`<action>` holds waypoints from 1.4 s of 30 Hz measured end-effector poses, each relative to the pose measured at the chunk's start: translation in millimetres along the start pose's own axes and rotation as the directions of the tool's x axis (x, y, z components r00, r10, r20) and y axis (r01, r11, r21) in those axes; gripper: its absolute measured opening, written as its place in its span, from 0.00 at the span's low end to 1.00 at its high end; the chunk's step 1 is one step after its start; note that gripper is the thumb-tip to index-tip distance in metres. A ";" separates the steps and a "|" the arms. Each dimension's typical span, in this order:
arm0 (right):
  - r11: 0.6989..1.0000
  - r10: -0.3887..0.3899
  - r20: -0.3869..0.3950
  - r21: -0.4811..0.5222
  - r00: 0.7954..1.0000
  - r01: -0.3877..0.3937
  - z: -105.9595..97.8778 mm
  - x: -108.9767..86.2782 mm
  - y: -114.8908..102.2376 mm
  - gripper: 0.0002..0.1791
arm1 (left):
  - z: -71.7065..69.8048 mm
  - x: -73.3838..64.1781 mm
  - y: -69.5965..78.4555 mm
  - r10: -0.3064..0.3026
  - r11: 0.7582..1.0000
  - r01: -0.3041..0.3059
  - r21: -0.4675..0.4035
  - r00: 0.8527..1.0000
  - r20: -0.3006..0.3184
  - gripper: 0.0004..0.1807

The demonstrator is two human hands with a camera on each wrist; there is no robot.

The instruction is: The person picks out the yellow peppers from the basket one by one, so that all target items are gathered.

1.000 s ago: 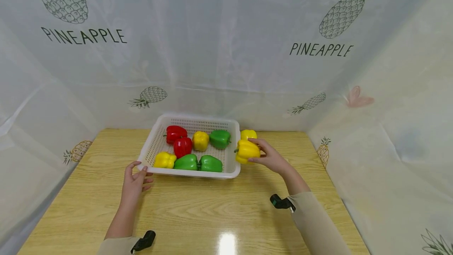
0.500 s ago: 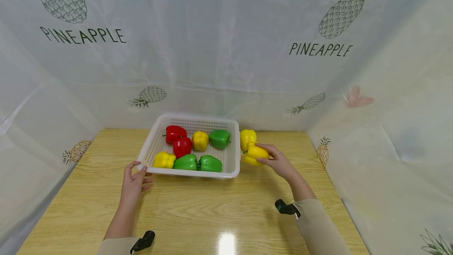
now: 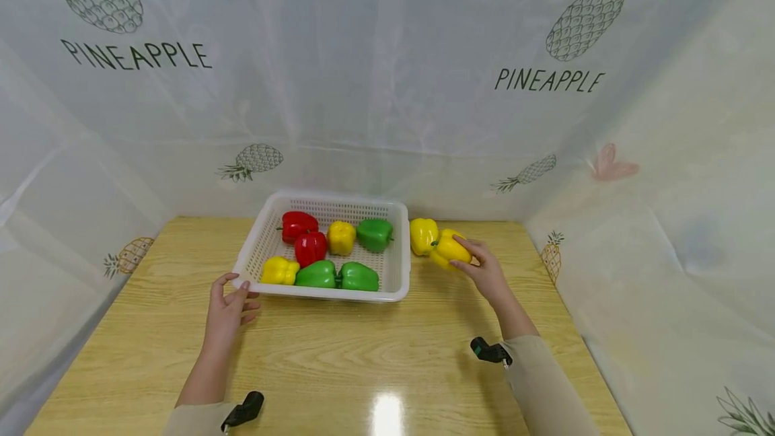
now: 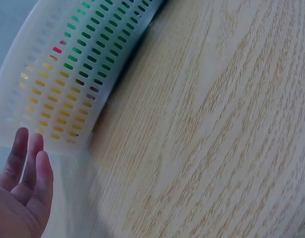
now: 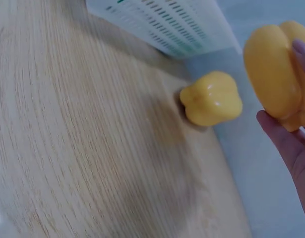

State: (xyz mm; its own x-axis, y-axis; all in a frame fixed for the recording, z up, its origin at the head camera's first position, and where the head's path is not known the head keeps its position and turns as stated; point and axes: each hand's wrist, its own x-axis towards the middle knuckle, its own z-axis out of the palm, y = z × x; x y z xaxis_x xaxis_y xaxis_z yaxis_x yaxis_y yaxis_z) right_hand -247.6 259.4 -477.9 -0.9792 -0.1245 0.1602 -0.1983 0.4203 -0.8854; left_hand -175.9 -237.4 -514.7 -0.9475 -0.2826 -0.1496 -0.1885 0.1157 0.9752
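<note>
My right hand (image 3: 489, 276) holds a yellow bell pepper (image 3: 448, 247) between thumb and fingers, to the right of the white plastic basket (image 3: 396, 295). In the right wrist view this held pepper (image 5: 274, 72) is raised above the table. Another yellow bell pepper (image 3: 424, 237) stands on the table against the basket's right side. At the basket's near left corner, my left hand (image 3: 225, 311) grips the rim with thumb and forefinger. Its other fingers (image 4: 43, 183) extend loosely beside the perforated wall in the left wrist view.
Inside the basket lie two red bell peppers (image 3: 311, 248), two yellow ones (image 3: 342, 239) and several green ones (image 3: 374, 235). The wooden table (image 3: 339, 355) ends at a pineapple-printed curtain (image 3: 339, 106) behind the basket and along both sides.
My right hand has carried its yellow pepper rightward, from the basket's right rim to beyond the other yellow pepper, which now shows fully. The left hand stays at the basket corner.
</note>
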 end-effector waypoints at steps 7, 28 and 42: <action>0.999 0.041 -0.093 0.031 0.995 -0.039 -2.3 6.8 13.7 0.32 | -1.3 0.8 1.1 -0.020 1.000 0.020 -0.011 1.000 0.013 0.26; 0.949 0.303 -0.221 0.160 0.927 -0.272 8.3 33.3 40.9 0.31 | 0.2 2.1 -0.5 -0.008 1.000 0.008 -0.005 1.000 -0.014 0.24; 0.939 0.343 -0.254 0.064 0.904 -0.339 17.8 42.4 56.3 0.31 | -0.8 1.3 -1.0 0.000 1.000 0.000 -0.014 1.000 -0.002 0.25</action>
State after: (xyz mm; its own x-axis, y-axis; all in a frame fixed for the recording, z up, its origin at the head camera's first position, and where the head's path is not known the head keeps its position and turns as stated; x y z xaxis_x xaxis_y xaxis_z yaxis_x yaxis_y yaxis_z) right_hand -299.5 261.8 -528.7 -0.9644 0.2602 -0.0483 0.1481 0.3795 -0.9133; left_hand -176.7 -238.7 -515.7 -0.9470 -0.2845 -0.1494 -0.1851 0.1027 0.9773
